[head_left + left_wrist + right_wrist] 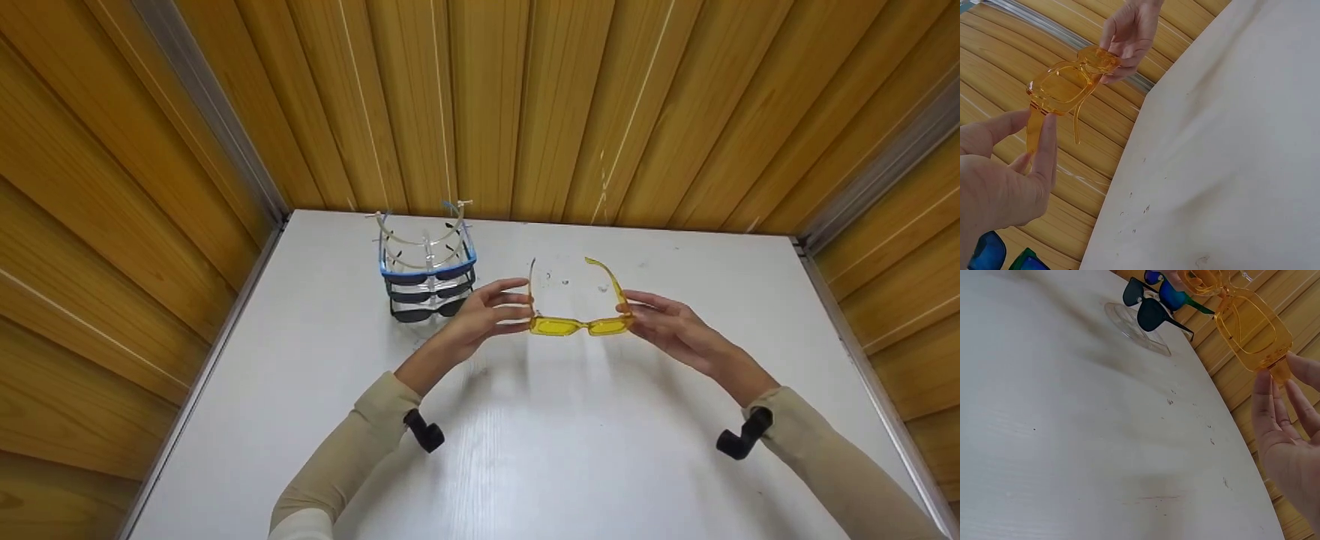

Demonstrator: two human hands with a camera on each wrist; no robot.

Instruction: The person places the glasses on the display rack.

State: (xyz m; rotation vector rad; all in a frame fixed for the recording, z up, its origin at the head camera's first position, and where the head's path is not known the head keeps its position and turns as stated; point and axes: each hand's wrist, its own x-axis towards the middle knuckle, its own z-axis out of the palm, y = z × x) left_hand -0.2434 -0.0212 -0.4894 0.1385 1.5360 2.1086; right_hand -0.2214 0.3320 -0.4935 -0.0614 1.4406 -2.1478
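Note:
Yellow see-through sunglasses [555,326] are held above the white table with both temples unfolded. My left hand [489,315] pinches the left temple near its hinge; the left wrist view shows thumb and fingers on either side of that temple [1034,129]. On the other side, my right hand [671,328] grips the right temple [618,289] close to the frame front, and in the right wrist view its fingers [1264,396] hold it at the hinge. Left of my left hand stands a clear display rack [428,247] carrying dark-lensed sunglasses [411,316], with a blue-framed pair [427,275] above.
The white table [570,450] is bounded by wood-patterned panels [487,112] at the back and both sides, with metal corner strips [217,112]. Small marks [565,282] show on the tabletop behind the yellow sunglasses. Each sleeve has a black camera mount [426,431] at the wrist.

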